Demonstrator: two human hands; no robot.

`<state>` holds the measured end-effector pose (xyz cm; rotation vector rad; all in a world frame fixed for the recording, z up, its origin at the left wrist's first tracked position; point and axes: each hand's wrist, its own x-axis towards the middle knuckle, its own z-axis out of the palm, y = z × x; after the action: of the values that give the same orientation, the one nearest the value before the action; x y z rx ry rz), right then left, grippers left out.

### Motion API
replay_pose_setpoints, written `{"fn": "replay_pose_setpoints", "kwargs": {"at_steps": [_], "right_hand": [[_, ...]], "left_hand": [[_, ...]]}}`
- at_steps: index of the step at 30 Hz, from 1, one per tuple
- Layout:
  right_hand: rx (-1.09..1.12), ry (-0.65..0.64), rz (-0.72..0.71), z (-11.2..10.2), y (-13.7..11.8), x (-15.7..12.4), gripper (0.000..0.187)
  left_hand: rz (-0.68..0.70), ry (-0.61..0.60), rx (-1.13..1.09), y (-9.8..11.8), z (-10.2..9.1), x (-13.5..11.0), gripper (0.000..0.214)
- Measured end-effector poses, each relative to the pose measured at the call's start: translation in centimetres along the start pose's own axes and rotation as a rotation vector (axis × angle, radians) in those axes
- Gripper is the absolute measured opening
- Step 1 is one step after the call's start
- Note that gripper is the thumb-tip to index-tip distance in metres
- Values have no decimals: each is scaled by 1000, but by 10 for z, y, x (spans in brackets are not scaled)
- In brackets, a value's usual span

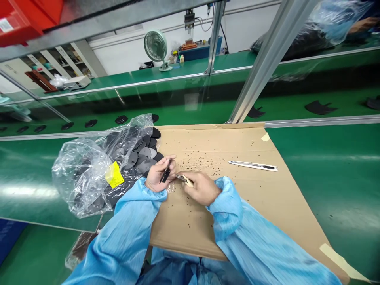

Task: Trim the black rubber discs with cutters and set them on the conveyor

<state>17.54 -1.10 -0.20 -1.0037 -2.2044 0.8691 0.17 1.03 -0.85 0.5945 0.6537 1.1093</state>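
Note:
My left hand, palm turned up, holds a thin black plastic part seen nearly edge-on between its fingers. My right hand is closed around a pair of small nippers with a metal head and cream handles. The metal tip points left, close to the fingers of my left hand; whether it touches the part I cannot tell. Both hands are above a brown cardboard sheet strewn with tiny black bits. Left of my hands, a clear plastic bag spills many round black discs.
A white utility knife lies on the cardboard at right. A yellow label is on the bag. Behind the table, black parts sit in a row along a green belt. A metal post rises beyond the cardboard's far edge.

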Motion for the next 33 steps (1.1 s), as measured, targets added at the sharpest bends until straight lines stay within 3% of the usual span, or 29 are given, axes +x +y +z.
{"fn": "replay_pose_setpoints", "kwargs": {"at_steps": [5, 8, 11, 14, 19, 24, 26, 29, 33], "right_hand": [[32, 474, 107, 1, 19, 0, 28], [2, 613, 175, -2, 37, 3, 30], [-35, 575, 185, -4, 47, 11, 31], [-36, 412, 130, -1, 42, 31, 30], [-158, 2, -32, 15, 7, 83, 27], [-389, -155, -68, 36, -20, 121, 33], [-361, -182, -18, 41, -22, 126, 28], [-143, -135, 84, 37, -12, 124, 18], [224, 170, 189, 11, 11, 106, 15]], "left_hand": [[31, 53, 42, -1, 2, -2, 35], [-139, -160, 168, -4, 4, -10, 54], [-368, -483, 393, -8, 8, -16, 56], [-415, -681, 627, -12, 8, -14, 43], [-415, -822, 741, -15, 4, -6, 48], [-401, -854, 718, -12, 5, -5, 45], [-405, -862, 691, -11, 5, -4, 45], [-464, -820, 639, -11, 3, -3, 46], [-450, -670, 438, -15, 2, -5, 41]]}}
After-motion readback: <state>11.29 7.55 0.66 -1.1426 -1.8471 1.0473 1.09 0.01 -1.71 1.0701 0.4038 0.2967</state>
